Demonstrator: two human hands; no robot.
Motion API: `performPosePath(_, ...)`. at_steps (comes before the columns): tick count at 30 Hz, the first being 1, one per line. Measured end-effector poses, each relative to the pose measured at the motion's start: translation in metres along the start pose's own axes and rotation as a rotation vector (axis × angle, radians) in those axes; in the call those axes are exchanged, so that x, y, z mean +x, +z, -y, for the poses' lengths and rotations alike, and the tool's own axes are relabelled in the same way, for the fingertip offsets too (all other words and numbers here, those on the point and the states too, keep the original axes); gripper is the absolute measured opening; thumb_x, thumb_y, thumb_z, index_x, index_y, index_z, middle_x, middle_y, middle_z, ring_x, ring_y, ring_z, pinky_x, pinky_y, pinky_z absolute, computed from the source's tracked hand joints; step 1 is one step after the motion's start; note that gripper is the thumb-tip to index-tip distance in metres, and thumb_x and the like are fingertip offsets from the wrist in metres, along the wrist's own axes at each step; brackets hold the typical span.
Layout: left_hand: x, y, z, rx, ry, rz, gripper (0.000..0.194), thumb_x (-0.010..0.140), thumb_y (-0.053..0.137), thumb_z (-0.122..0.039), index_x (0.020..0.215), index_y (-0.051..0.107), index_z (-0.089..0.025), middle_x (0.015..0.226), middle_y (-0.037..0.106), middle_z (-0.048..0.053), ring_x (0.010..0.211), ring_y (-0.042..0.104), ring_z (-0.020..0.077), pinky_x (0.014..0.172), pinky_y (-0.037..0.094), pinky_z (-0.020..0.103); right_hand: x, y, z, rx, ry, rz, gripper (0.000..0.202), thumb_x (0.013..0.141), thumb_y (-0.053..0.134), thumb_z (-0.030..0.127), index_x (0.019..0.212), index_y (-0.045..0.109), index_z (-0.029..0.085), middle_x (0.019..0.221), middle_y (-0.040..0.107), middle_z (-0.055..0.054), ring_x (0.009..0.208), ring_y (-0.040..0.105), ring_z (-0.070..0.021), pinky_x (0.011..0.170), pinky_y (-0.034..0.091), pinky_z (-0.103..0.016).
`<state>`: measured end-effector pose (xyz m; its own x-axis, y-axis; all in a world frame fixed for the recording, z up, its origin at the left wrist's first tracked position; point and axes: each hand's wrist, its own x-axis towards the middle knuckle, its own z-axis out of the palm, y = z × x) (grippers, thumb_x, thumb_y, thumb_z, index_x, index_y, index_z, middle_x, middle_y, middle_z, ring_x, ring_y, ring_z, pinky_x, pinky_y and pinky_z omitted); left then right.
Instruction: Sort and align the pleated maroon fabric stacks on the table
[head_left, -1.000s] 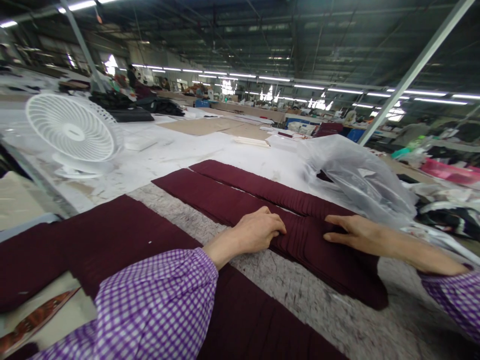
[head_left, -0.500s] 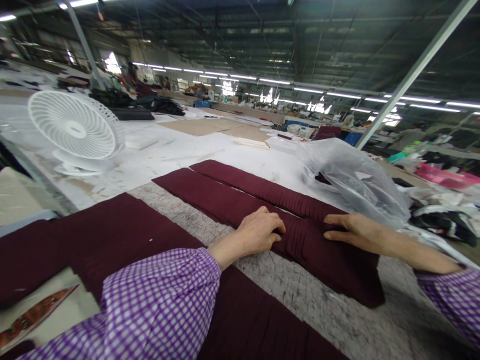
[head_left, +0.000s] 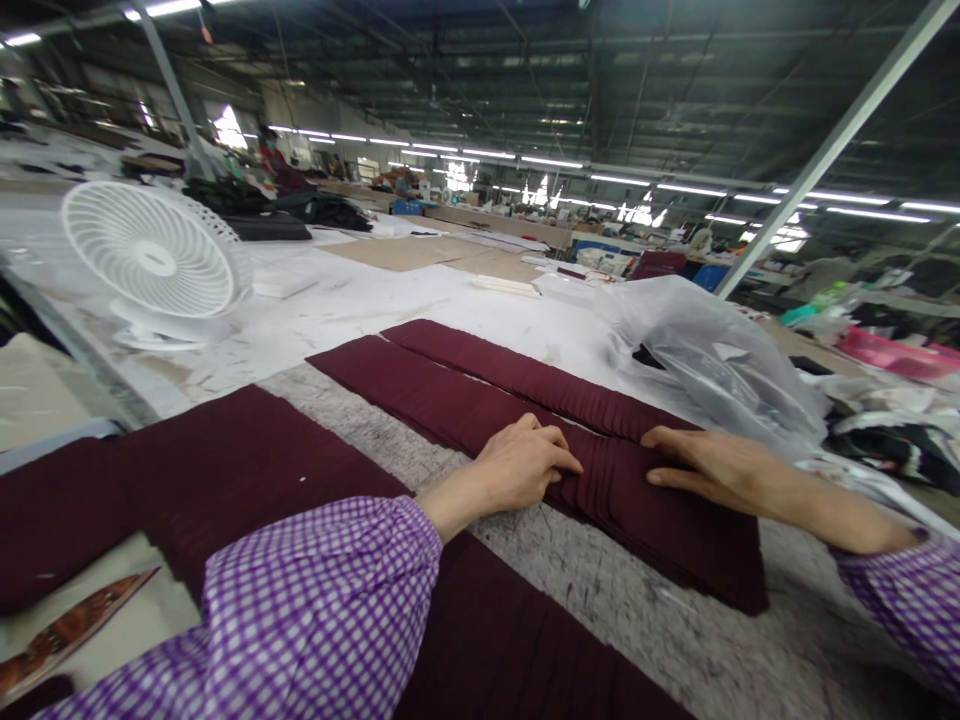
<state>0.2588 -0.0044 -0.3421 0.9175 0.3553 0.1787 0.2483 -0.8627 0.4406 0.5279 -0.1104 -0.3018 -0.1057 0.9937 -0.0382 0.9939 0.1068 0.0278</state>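
Note:
Two long stacks of maroon fabric pieces lie side by side on a speckled grey surface (head_left: 570, 565). On the nearer stack (head_left: 420, 395), my left hand (head_left: 521, 463) rests with bent fingers apart, its fingertips on the fanned layers. My right hand (head_left: 701, 465) is at the right part of that stack, thumb and fingers spread, touching the top. The farther stack (head_left: 480, 355) runs behind, with its right end partly behind my right hand. More maroon fabric (head_left: 255, 460) is spread at the near left and passes under my left sleeve.
A white fan (head_left: 154, 258) stands at the left on the white-covered table (head_left: 360, 290). Crumpled clear plastic (head_left: 720, 350) lies behind my right hand. A slanted metal pole (head_left: 832, 150) rises at the right. A patterned pointed item (head_left: 75, 630) is at the lower left.
The fingers of my left hand have reached slightly right over the fanned layers. My right hand has shifted a little, and the stack's right corner looks flatter.

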Motion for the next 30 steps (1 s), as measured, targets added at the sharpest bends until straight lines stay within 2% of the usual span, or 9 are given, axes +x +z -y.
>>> performPosePath(4,0.000,0.000,0.000,0.021,0.009,0.003,0.030,0.086,0.049,-0.021,0.108,0.068,-0.028,0.116,0.063,-0.004,0.096,0.044,0.0188,0.085,0.042,0.031,0.017,-0.016,0.019,-0.049,-0.123,-0.017,0.038,0.085,0.052,0.044,0.115,0.060,0.021,0.112,0.063,-0.013,0.103,0.059,-0.0312,0.089,0.047,-0.047)
performPosePath(7,0.000,-0.001,0.000,0.029,0.018,0.004,0.031,0.086,0.048,-0.021,0.110,0.067,-0.027,0.117,0.062,-0.003,0.098,0.044,0.0185,0.087,0.041,0.030,0.041,-0.021,0.033,0.092,-0.330,0.109,0.035,0.088,0.050,0.035,0.120,0.058,0.023,0.120,0.060,-0.010,0.113,0.052,-0.0273,0.098,0.040,-0.043)
performPosePath(10,-0.001,-0.001,0.000,0.039,0.022,0.004,0.031,0.087,0.048,-0.022,0.110,0.067,-0.028,0.117,0.062,-0.004,0.099,0.044,0.0185,0.090,0.041,0.029,0.063,-0.020,0.042,0.144,-0.391,0.208,0.032,0.087,0.050,0.029,0.116,0.060,0.021,0.116,0.061,-0.009,0.111,0.051,-0.0253,0.097,0.039,-0.040)
performPosePath(16,0.000,0.001,0.001,0.056,0.034,0.006,0.031,0.087,0.047,-0.023,0.109,0.067,-0.028,0.118,0.062,-0.004,0.096,0.044,0.0190,0.087,0.041,0.030,0.078,-0.025,0.049,0.156,-0.298,0.318,0.022,0.079,0.058,0.030,0.097,0.062,0.019,0.087,0.059,-0.006,0.080,0.056,-0.0206,0.071,0.044,-0.032)
performPosePath(19,0.000,0.001,0.001,0.058,0.033,0.006,0.031,0.087,0.046,-0.023,0.109,0.067,-0.029,0.118,0.062,-0.004,0.096,0.043,0.0196,0.085,0.040,0.031,0.076,-0.028,0.045,0.188,-0.277,0.353,0.018,0.078,0.060,0.032,0.090,0.063,0.019,0.093,0.059,-0.006,0.085,0.056,-0.0212,0.075,0.043,-0.032)
performPosePath(22,0.000,0.001,0.002,0.050,0.025,0.001,0.031,0.087,0.045,-0.023,0.109,0.067,-0.029,0.116,0.062,-0.004,0.095,0.043,0.0201,0.083,0.040,0.032,0.071,-0.028,0.037,0.243,-0.234,0.375,0.023,0.080,0.057,0.033,0.098,0.062,0.019,0.097,0.061,-0.005,0.088,0.057,-0.0204,0.076,0.044,-0.030)
performPosePath(24,0.000,0.002,0.002,0.039,0.022,-0.003,0.031,0.087,0.046,-0.023,0.108,0.067,-0.028,0.115,0.062,-0.003,0.095,0.043,0.0203,0.083,0.040,0.032,0.068,-0.026,0.032,0.272,-0.199,0.383,0.023,0.084,0.052,0.035,0.097,0.061,0.019,0.092,0.063,-0.003,0.083,0.058,-0.0193,0.073,0.044,-0.029)
performPosePath(27,0.000,0.002,0.002,0.019,0.015,-0.011,0.030,0.086,0.047,-0.023,0.108,0.067,-0.028,0.115,0.063,-0.003,0.096,0.043,0.0205,0.085,0.041,0.032,0.065,-0.022,0.029,0.293,-0.162,0.387,0.023,0.085,0.048,0.038,0.082,0.060,0.019,0.076,0.059,0.000,0.071,0.054,-0.0172,0.065,0.041,-0.028)
performPosePath(30,-0.001,0.001,0.001,-0.014,-0.012,-0.034,0.034,0.083,0.053,-0.021,0.116,0.061,-0.024,0.113,0.064,0.000,0.098,0.046,0.0206,0.087,0.043,0.032,0.066,-0.019,0.029,0.298,-0.142,0.379,0.024,0.085,0.048,0.039,0.075,0.057,0.019,0.069,0.054,0.002,0.066,0.050,-0.0160,0.061,0.038,-0.028)
